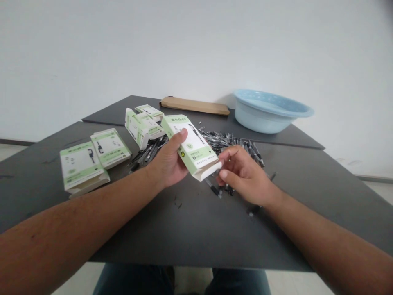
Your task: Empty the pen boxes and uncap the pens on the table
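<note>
Box (196, 149), head view: gripped in my left hand (173, 162) above the table (184, 229), its near-end flap (211, 171) standing out. My right hand (242, 176), fingers curled, is at that flap; whether it pinches it, I cannot tell. Pens (221, 140) lie heaped beyond; other boxes (112, 148) left, basin (260, 119) far right.

L hand (169, 164): fingers bhd box (192, 143); sm. print (206, 160) illeg.; forearms (325, 231) cut @ edges.
</note>
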Tool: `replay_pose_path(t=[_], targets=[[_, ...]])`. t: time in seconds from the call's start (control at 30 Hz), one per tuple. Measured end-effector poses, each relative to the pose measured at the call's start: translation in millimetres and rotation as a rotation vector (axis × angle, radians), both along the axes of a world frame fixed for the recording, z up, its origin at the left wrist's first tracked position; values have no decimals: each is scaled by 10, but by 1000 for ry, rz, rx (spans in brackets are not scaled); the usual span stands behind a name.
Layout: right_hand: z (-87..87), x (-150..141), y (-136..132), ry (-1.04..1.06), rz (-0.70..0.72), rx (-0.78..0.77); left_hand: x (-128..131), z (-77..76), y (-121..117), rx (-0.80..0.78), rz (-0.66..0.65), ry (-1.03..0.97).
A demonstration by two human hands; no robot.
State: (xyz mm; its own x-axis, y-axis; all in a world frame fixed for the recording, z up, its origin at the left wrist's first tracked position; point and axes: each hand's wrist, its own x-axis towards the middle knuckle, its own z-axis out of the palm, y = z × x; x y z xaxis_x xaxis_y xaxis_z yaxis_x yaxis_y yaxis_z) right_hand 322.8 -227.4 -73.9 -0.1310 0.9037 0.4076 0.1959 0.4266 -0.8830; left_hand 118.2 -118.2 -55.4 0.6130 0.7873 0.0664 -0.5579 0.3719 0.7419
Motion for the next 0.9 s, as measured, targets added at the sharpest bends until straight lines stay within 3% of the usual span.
replay_pose_path(t=[0.13, 0.2, 0.4, 0.7, 0.9], targets=[[31, -10, -55, -442, -196, 444, 37, 12, -27, -3, 73, -36], [63, -19, -73, -560, -220, 565, 48, 7, -36, -13, 83, -45], [91, -41, -91, -572, -171, 591, 51, -20, -51, -44, 47, -14], [137, -94, -135, -655, -296, 761, 101, 30, -129, -76, 89, -45], [142, -106, -159, -680, -316, 744, 116, 6, -112, -93, 116, -61]])
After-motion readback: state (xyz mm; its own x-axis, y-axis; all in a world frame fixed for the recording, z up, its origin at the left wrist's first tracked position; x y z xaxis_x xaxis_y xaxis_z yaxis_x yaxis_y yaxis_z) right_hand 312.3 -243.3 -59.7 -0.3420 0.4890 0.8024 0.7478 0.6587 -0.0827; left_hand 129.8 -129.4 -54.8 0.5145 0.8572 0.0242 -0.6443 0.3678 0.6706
